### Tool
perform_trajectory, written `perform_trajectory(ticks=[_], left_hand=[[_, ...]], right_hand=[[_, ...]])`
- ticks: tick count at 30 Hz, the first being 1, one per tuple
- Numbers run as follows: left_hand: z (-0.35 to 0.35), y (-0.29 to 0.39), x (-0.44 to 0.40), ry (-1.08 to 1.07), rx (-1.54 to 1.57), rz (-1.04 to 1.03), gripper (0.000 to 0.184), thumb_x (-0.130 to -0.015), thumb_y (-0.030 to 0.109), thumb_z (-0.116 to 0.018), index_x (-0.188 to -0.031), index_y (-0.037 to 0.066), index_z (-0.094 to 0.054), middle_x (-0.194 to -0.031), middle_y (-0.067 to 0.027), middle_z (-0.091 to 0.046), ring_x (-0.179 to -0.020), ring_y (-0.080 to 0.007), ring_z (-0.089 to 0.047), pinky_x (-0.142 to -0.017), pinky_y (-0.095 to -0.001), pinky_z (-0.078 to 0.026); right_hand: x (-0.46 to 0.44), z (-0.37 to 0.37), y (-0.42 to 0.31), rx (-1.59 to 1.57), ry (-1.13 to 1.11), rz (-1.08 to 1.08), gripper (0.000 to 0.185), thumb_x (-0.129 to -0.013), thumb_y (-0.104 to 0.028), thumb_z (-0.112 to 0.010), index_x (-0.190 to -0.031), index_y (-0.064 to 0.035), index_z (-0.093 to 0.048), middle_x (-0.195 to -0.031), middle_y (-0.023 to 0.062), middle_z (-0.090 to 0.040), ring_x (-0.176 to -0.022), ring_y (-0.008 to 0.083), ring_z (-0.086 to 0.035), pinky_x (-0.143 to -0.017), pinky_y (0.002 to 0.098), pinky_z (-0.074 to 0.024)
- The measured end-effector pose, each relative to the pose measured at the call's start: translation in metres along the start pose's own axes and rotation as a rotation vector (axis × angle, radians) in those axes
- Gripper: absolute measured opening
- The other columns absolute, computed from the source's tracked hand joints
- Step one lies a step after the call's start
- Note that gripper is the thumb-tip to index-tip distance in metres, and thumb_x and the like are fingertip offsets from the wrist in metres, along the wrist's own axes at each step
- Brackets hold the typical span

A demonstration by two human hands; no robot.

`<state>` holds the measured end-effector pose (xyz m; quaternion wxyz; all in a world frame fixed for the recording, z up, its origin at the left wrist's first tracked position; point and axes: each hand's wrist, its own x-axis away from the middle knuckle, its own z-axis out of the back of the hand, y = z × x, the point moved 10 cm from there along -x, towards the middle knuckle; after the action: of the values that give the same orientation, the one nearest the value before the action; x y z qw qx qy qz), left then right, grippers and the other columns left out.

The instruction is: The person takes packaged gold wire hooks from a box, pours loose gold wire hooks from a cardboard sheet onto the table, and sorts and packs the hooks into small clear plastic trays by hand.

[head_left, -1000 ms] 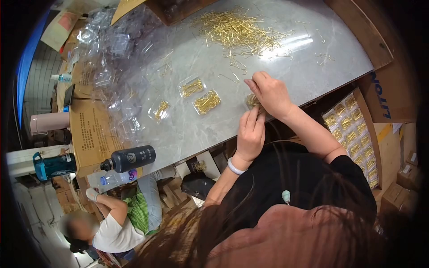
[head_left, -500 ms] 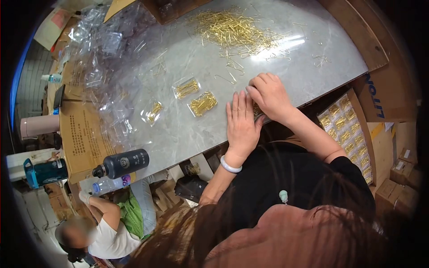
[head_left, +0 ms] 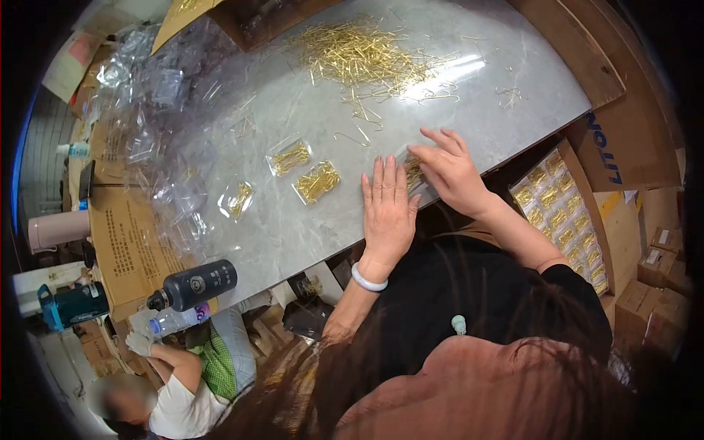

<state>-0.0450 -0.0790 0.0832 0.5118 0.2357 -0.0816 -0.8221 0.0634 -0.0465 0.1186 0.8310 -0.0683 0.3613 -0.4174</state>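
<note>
My left hand [head_left: 389, 213] lies flat on the table with its fingers stretched out, along the left side of a small clear bag of gold hooks [head_left: 413, 173]. My right hand [head_left: 456, 174] is on the bag's other side. Its thumb and forefinger meet at the bag's upper edge, while the other fingers are raised. Part of the bag is hidden by my hands. To the left lie two filled bags, one with gold hooks [head_left: 318, 182] and another packet of hooks [head_left: 290, 158]. A third bag [head_left: 237, 200] holds fewer hooks.
A large heap of gold hooks [head_left: 359, 55] covers the table's far part. Clear empty bags [head_left: 165, 95] pile up at left. A dark bottle [head_left: 198, 284] lies near the edge. At right, a carton holds rows of filled packets [head_left: 561, 205]. A seated person [head_left: 187, 396] is at lower left.
My right hand has lifted off the bag and shifted slightly right, its fingers now spread and more of the hooks showing. My left hand stays flat. The whole view has shifted a little.
</note>
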Motion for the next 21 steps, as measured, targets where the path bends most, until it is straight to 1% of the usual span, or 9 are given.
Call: perform_trajectory(ticks=[3,4,7,9,12,13,15,18,21], left_hand=[[0.002,0.000,0.000,0.010,0.024,0.023,0.057,-0.096,0.020,-0.058,-0.144,-0.004,-0.041,-0.157,-0.0206,-0.030,-0.147,-0.0404,-0.024,-0.119,-0.0562,-0.017],[0.001,0.000,-0.001,-0.002,0.002,0.024,0.056,-0.096,0.019,-0.058,-0.144,-0.004,-0.041,-0.157,-0.0207,-0.031,-0.147,-0.0406,-0.024,-0.119,-0.0562,-0.017],[0.000,0.002,0.000,-0.016,-0.029,0.008,0.055,-0.096,0.016,-0.057,-0.144,-0.004,-0.041,-0.156,-0.0209,-0.032,-0.146,-0.0411,-0.025,-0.120,-0.0562,-0.016],[0.002,0.000,0.000,-0.016,-0.048,0.005,0.054,-0.095,0.015,-0.057,-0.144,-0.004,-0.041,-0.156,-0.0210,-0.033,-0.146,-0.0412,-0.025,-0.120,-0.0561,-0.016],[0.009,-0.005,0.000,-0.009,-0.059,0.018,0.053,-0.095,0.013,-0.057,-0.143,-0.004,-0.042,-0.155,-0.0214,-0.033,-0.146,-0.0415,-0.026,-0.120,-0.0554,-0.018],[0.011,-0.007,0.001,-0.009,-0.068,0.021,0.052,-0.095,0.012,-0.057,-0.143,-0.004,-0.042,-0.155,-0.0216,-0.033,-0.146,-0.0416,-0.026,-0.120,-0.0553,-0.019],[0.012,-0.009,0.001,-0.006,-0.055,0.014,0.054,-0.094,0.012,-0.058,-0.142,-0.006,-0.042,-0.155,-0.0221,-0.033,-0.145,-0.0424,-0.025,-0.119,-0.0549,-0.020],[0.011,-0.009,-0.003,0.010,-0.023,0.009,0.053,-0.094,0.010,-0.058,-0.142,-0.006,-0.042,-0.154,-0.0221,-0.034,-0.145,-0.0434,-0.026,-0.118,-0.0538,-0.024],[0.009,-0.008,-0.004,0.009,-0.021,0.008,0.051,-0.094,0.009,-0.057,-0.141,-0.005,-0.043,-0.154,-0.0220,-0.034,-0.144,-0.0439,-0.027,-0.118,-0.0523,-0.026]], right_hand=[[0.000,-0.005,-0.008,0.125,0.008,0.025,0.027,-0.087,-0.010,-0.067,-0.114,-0.0073,-0.064,-0.119,0.0100,-0.062,-0.123,0.0335,-0.052,-0.104,0.0501,-0.0387],[-0.001,0.000,-0.006,0.053,0.051,-0.009,0.024,-0.085,-0.012,-0.069,-0.109,-0.0071,-0.064,-0.116,0.0108,-0.060,-0.117,0.0348,-0.053,-0.102,0.0484,-0.0409],[0.004,0.007,0.021,-0.155,0.052,-0.160,0.033,-0.087,-0.016,-0.069,-0.117,-0.0067,-0.063,-0.125,0.0174,-0.055,-0.121,0.0379,-0.049,-0.102,0.0464,-0.0413],[0.008,0.037,0.061,0.046,0.172,-0.286,0.041,-0.087,-0.021,-0.070,-0.125,-0.0061,-0.060,-0.131,0.0215,-0.050,-0.124,0.0403,-0.046,-0.105,0.0474,-0.0396],[0.027,0.081,0.170,0.427,0.145,-0.614,0.065,-0.096,-0.047,-0.057,-0.141,-0.0016,-0.045,-0.150,0.0271,-0.035,-0.137,0.0465,-0.032,-0.115,0.0520,-0.0256],[0.041,0.087,0.210,0.503,0.012,-0.800,0.084,-0.095,-0.062,-0.046,-0.151,-0.0020,-0.030,-0.158,0.0278,-0.022,-0.146,0.0474,-0.018,-0.119,0.0549,-0.0139],[0.044,0.087,0.239,0.627,-0.150,-0.910,0.084,-0.096,-0.063,-0.044,-0.155,-0.0062,-0.025,-0.161,0.0260,-0.017,-0.149,0.0448,-0.011,-0.120,0.0553,-0.0081],[0.006,0.059,0.236,0.590,-0.287,-0.761,0.091,-0.092,-0.068,-0.044,-0.156,-0.0070,-0.023,-0.161,0.0258,-0.016,-0.149,0.0472,-0.011,-0.120,0.0564,-0.0089],[-0.044,0.046,0.268,0.505,-0.180,-0.598,0.078,-0.096,-0.060,-0.043,-0.154,-0.0092,-0.030,-0.161,0.0210,-0.022,-0.149,0.0439,-0.016,-0.120,0.0571,-0.0110]])
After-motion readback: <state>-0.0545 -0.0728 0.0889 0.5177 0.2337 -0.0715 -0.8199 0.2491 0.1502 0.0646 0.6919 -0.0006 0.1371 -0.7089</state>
